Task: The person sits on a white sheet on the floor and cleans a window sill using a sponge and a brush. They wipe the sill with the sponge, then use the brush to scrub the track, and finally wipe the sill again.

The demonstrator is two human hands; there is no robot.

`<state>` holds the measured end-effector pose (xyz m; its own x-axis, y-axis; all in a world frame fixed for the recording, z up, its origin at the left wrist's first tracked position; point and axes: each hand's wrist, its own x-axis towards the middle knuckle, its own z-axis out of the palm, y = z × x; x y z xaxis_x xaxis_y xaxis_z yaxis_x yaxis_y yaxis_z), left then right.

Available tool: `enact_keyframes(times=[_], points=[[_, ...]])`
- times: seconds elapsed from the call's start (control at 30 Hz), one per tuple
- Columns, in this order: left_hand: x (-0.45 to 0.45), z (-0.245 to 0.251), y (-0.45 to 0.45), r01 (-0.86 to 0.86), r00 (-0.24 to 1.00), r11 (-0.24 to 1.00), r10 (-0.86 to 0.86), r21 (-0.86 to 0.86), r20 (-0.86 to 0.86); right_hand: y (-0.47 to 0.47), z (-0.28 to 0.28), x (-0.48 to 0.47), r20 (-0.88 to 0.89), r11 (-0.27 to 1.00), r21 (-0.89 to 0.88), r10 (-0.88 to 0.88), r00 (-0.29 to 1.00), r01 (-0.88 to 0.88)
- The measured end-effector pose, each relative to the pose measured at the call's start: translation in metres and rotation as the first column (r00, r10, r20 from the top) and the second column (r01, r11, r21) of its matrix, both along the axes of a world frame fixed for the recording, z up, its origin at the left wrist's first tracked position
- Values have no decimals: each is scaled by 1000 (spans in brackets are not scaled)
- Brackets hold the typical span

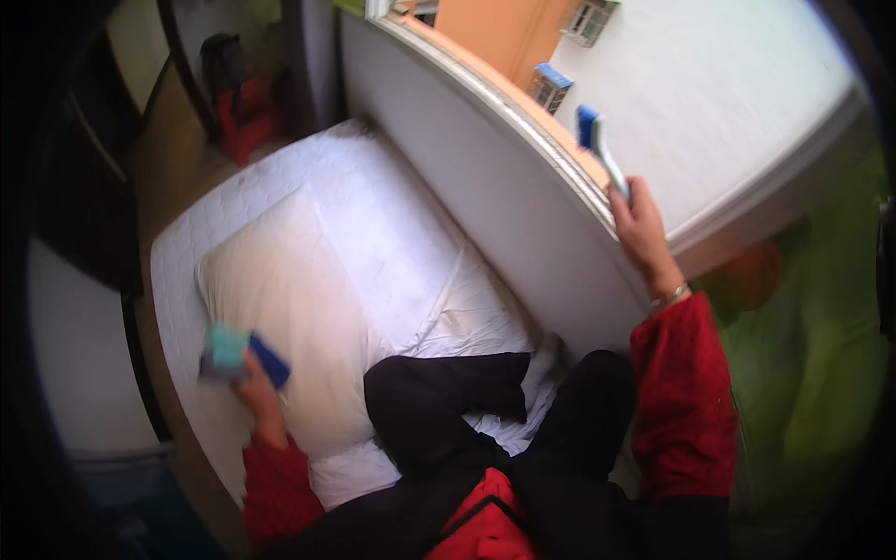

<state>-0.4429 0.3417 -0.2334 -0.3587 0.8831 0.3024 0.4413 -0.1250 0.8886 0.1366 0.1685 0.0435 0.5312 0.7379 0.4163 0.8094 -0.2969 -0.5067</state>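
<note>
My right hand (pixel 640 227) is raised at the window opening and grips a small scrubbing brush (pixel 609 157) by its pale handle. The brush's blue bristles face left, against the view outside. Over the left side of the bed, my left hand (pixel 260 395) holds a teal and dark blue object (pixel 227 348), perhaps a cloth or sponge; motion blur hides its exact kind. Beneath that hand lies a large, yellowed pillow (pixel 287 301) on a white quilted mattress (pixel 378 210). My black-trousered legs (pixel 434 392) are folded on the bed.
A pale wall (pixel 476 175) under the window runs along the bed's right side, topped by the metal window track (pixel 504 98). Green curtain fabric (pixel 819 392) hangs at the right. Beyond the bed's far end stands a red object (pixel 245 115), perhaps a chair.
</note>
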Motion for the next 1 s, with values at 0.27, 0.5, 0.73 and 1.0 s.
enact_keyframes(times=[0.27, 0.5, 0.73, 1.0], points=[[51, -89, 75, -95, 874, 983, 8, -156, -487, 142, -23, 73, 51, 961, -270, -45, 998, 57], [34, -105, 71, 4, 942, 909, -143, -416, -304, 175, -11, 52, -47, 926, -363, -130, 990, 104], [44, -80, 77, -118, 911, 811, -142, -574, -388, 169, 11, 34, -14, 912, -404, -80, 997, 68], [59, -48, 83, -211, 865, 692, -197, -691, -462, 187, 27, 20, 50, 872, -489, 19, 999, 8]])
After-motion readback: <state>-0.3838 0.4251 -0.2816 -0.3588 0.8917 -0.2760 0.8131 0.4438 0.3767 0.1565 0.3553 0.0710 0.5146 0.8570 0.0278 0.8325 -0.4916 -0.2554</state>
